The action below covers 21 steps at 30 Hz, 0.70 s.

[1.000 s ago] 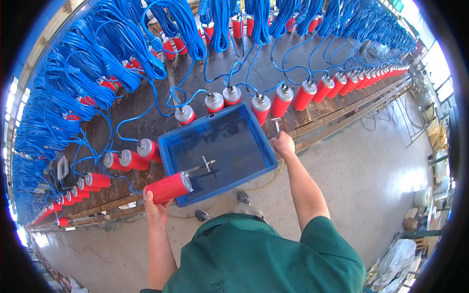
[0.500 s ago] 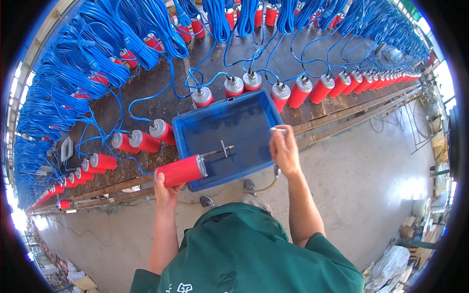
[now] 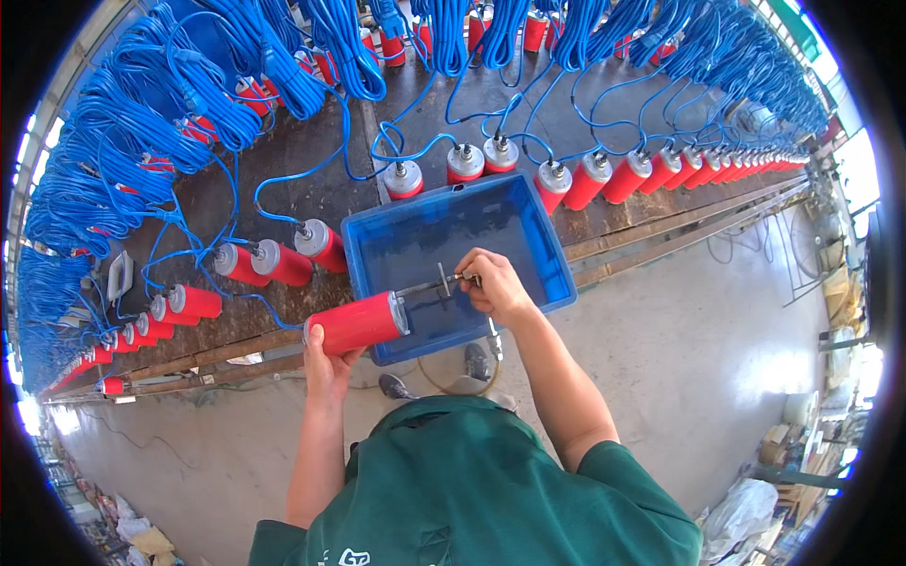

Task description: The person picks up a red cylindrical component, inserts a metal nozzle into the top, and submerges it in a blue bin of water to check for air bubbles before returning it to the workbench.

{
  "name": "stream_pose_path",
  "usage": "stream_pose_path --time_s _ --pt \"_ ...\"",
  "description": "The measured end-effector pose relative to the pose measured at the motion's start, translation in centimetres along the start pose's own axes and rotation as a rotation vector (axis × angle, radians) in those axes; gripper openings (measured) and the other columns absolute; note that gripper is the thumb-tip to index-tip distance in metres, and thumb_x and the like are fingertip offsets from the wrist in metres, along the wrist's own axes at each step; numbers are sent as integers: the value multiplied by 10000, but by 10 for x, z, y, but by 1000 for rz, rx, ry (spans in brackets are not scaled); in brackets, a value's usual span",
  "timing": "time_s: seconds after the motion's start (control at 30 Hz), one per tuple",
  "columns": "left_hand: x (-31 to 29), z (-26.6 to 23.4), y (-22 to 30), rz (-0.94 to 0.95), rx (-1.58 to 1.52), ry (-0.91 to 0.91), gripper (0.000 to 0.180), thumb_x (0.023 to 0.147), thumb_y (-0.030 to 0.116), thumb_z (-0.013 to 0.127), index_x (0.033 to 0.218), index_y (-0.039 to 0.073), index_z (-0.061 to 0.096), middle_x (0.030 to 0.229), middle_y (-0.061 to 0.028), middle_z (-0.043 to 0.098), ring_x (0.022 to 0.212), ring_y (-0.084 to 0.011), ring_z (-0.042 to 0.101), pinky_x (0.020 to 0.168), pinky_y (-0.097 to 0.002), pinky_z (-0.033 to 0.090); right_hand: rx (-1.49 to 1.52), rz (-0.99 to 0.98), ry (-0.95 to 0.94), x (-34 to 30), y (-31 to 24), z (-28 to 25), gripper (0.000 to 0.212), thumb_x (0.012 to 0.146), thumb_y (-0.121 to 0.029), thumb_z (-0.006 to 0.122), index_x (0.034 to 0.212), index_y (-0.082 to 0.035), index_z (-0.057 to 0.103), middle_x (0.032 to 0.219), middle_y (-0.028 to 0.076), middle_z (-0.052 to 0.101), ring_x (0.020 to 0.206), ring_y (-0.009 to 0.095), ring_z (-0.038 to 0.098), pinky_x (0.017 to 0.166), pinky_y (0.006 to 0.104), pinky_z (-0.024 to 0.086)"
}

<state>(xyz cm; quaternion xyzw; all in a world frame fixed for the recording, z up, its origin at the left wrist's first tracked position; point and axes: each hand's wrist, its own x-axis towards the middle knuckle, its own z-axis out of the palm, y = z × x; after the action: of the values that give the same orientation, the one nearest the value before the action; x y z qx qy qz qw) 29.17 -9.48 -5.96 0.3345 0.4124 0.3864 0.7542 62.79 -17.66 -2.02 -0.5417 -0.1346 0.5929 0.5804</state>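
Observation:
My left hand (image 3: 327, 368) is wrapped round the rear end of a red cylinder (image 3: 357, 324) with a grey metal end. The cylinder lies tilted over the near left rim of a blue plastic crate (image 3: 559, 257). From its end a thin metal rod (image 3: 417, 289) with a short crosspiece (image 3: 444, 281) reaches out over the crate. My right hand (image 3: 495, 288) is closed on a small metal hose fitting (image 3: 465, 276) at the rod's tip. Below that hand hangs a hose with a metal connector (image 3: 495, 341). The fingers partly hide the fitting.
More red cylinders (image 3: 587, 179) with blue cables stand along the dark table (image 3: 311, 189), close round the crate's left and far sides. Coiled blue cables (image 3: 340, 57) are heaped at the back and left. Metal rails (image 3: 651, 231) run along the table's front edge.
My right hand has moved left, from the crate's right rim to the rod's tip, bringing the hose along. My left hand still holds the red cylinder, nearly in place.

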Motion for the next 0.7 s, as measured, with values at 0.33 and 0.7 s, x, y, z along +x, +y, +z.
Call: stream_pose_path --time_s 0.33,0.7 --pt "2 -3 3 -55 8 -16 749 1009 647 637 1489 84 521 1424 -157 677 1236 -313 720 1005 -459 642 5 30 0 2 -2 9 200 993 -116 454 962 -19 626 732 58 524 490 85 336 413 274 260" --pt "4 -8 -1 -83 -25 51 760 982 650 670 1478 88 543 1374 -138 698 1199 -296 734 994 -457 646 -39 68 -76 2 -10 -1 123 987 -102 528 1090 -71 586 779 62 522 536 93 358 446 261 262"
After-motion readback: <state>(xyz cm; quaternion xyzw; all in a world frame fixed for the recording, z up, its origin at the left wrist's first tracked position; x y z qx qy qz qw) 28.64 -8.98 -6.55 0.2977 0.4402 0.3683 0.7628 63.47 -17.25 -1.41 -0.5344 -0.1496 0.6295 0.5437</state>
